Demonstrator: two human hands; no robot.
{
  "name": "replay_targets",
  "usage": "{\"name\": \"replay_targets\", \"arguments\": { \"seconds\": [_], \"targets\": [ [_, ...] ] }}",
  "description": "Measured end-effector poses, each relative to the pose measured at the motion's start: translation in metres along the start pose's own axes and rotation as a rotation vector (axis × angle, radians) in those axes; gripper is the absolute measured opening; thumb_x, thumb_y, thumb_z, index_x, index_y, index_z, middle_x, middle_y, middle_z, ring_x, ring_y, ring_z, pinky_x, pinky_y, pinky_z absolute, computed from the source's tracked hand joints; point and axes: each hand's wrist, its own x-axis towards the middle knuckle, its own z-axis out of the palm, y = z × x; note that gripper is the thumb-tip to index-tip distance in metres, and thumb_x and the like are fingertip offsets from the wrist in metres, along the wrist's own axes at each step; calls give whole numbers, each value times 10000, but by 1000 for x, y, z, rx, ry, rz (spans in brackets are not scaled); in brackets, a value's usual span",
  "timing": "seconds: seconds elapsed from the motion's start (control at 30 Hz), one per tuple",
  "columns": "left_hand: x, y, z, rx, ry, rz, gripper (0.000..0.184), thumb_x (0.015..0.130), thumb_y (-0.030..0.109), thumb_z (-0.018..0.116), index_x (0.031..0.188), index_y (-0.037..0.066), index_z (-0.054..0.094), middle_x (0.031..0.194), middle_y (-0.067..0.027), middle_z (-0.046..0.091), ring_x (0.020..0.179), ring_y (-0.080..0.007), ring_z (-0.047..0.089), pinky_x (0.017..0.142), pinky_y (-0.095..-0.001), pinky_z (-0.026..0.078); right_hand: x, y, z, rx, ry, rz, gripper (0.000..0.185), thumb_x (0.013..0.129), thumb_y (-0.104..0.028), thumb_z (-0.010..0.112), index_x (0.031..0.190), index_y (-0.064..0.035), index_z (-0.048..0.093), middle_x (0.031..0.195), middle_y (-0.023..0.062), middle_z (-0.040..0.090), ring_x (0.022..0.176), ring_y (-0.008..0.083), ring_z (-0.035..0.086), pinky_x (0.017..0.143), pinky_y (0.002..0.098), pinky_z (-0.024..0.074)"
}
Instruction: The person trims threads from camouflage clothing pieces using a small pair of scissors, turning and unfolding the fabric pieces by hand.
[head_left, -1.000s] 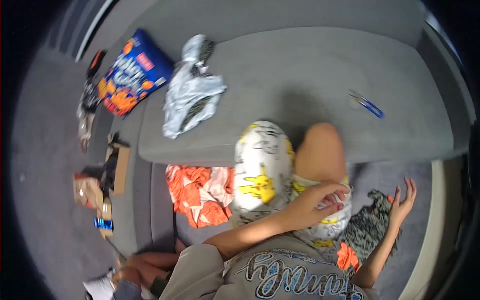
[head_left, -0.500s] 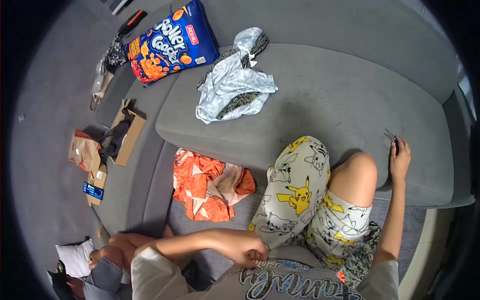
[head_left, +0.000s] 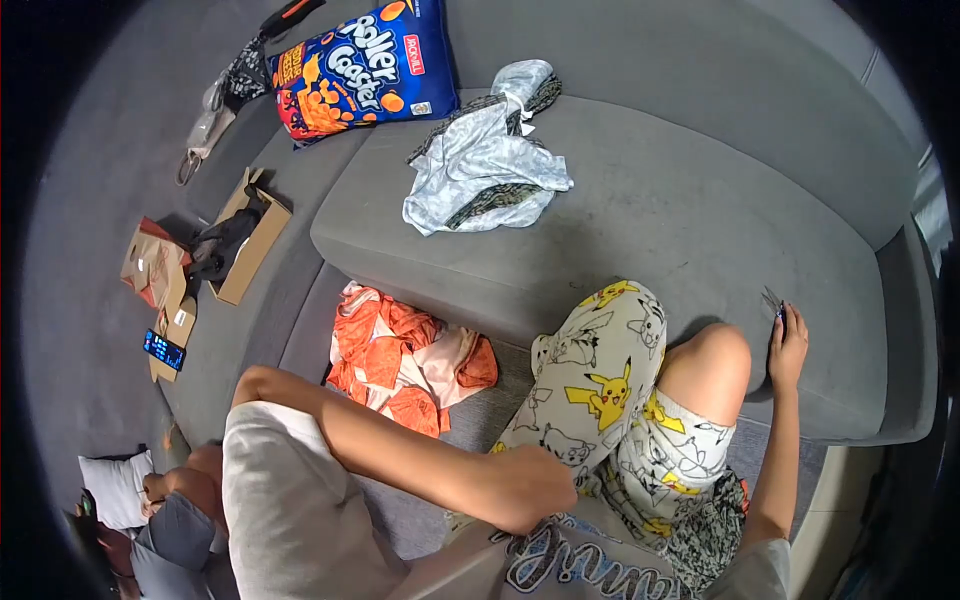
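At the right, my right hand (head_left: 788, 345) rests low on the grey sofa seat, its fingers closed round the dark handles of small scissors (head_left: 773, 298). The blades point away from me and stand slightly apart. My left hand (head_left: 530, 488) is bent in over my lap, close to the front of my printed shirt (head_left: 590, 560). Its back faces up and its fingers are hidden beneath. Next to it are my cream shorts with yellow cartoon figures (head_left: 600, 395). One bare knee shows between the shorts and the right hand.
On the sofa (head_left: 700, 190) lie crumpled light-blue patterned cloth (head_left: 480, 165) and a blue snack-bag pillow (head_left: 365, 70). Orange-and-white cloth (head_left: 405, 365) lies on the floor. An open cardboard box (head_left: 258, 250), a paper bag (head_left: 155, 265) and a phone (head_left: 164, 349) are at left. A seated person (head_left: 180, 530) is lower left.
My left forearm and elbow have lifted, and the left hand has turned so its fingers no longer show. The right hand stays on the sofa with the scissors. The view has shifted slightly.
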Motion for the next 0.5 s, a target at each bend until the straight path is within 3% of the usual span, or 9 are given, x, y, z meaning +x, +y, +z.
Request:
{"name": "replay_targets", "arguments": {
  "seconds": [0.03, 0.1, 0.2, 0.27, 0.3, 0.33, 0.37, 0.4, 0.5],
  "targets": [
    [0, -1, -2, 2, 0, -1, 176, 599, 124, 614, 703, -16, 592, 713, -196, 585, 727, -363, 593, 613, -447, 469, 0, -1, 0, 0, -4, 15, 320, 912, -181, 478, 1189, -35, 547, 1210, 157, 534, 1116, 326, 497, 972, 402, 359],
    [-1, -3, -11, 12, 265, 100, 158, 620, 131, 602, 701, -3, 585, 711, -166, 586, 711, -345, 588, 627, -430, 472, 1, -2, -1, -4, 4, 6, 312, 907, -168, 487, 1181, -34, 551, 1191, 159, 540, 1102, 329, 501, 957, 403, 370],
    [-11, -1, -31, -86, 279, 200, 145, 660, 138, 596, 742, 19, 599, 722, -137, 597, 716, -327, 589, 643, -404, 475, 2, -8, -8, -13, -35, 29, 299, 884, -140, 515, 1158, -29, 559, 1144, 163, 549, 1063, 335, 512, 918, 404, 395],
    [-8, -27, -52, -203, 583, 75, 122, 705, 123, 592, 802, 51, 609, 684, -88, 602, 633, -250, 608, 557, -359, 467, 8, -10, -12, -14, -67, 63, 295, 867, -124, 534, 1143, -25, 563, 1116, 164, 552, 1038, 337, 520, 895, 405, 409],
    [-10, -49, -84, -370, 582, -145, 151, 736, 121, 600, 874, 67, 624, 697, -74, 612, 631, -185, 598, 564, -319, 466, 10, -10, -13, -17, -78, 53, 307, 839, -104, 552, 1134, -22, 555, 1086, 164, 553, 1015, 343, 524, 873, 408, 417],
    [-11, -79, -101, -25, 913, -195, 161, 740, 118, 596, 873, 38, 639, 684, -101, 624, 620, -173, 611, 578, -316, 475, 10, -10, -12, -18, -90, 42, 323, 810, -84, 570, 1126, -19, 547, 1055, 163, 555, 992, 350, 528, 852, 412, 425],
    [-15, -115, -123, 9, 981, -401, 173, 752, 120, 594, 875, 17, 657, 725, -146, 653, 660, -206, 645, 606, -321, 489, 10, -9, -10, -11, -90, 43, 323, 810, -84, 570, 1126, -19, 547, 1055, 163, 555, 992, 350, 528, 852, 412, 425],
    [-18, -178, -130, 237, 1189, -349, 197, 753, 148, 628, 881, 6, 673, 766, -179, 659, 702, -249, 658, 638, -342, 495, 10, -6, -8, 17, -104, 69, 337, 796, -90, 565, 1124, -21, 534, 1046, 163, 556, 985, 350, 532, 845, 416, 429],
    [-35, -288, -130, 326, 1195, -701, 172, 727, 146, 662, 816, -1, 674, 771, -205, 643, 726, -328, 640, 675, -390, 498, 9, -14, -9, 49, -84, 119, 350, 781, -112, 544, 1119, -26, 511, 1028, 162, 560, 965, 352, 542, 828, 424, 436]
  ]
}}
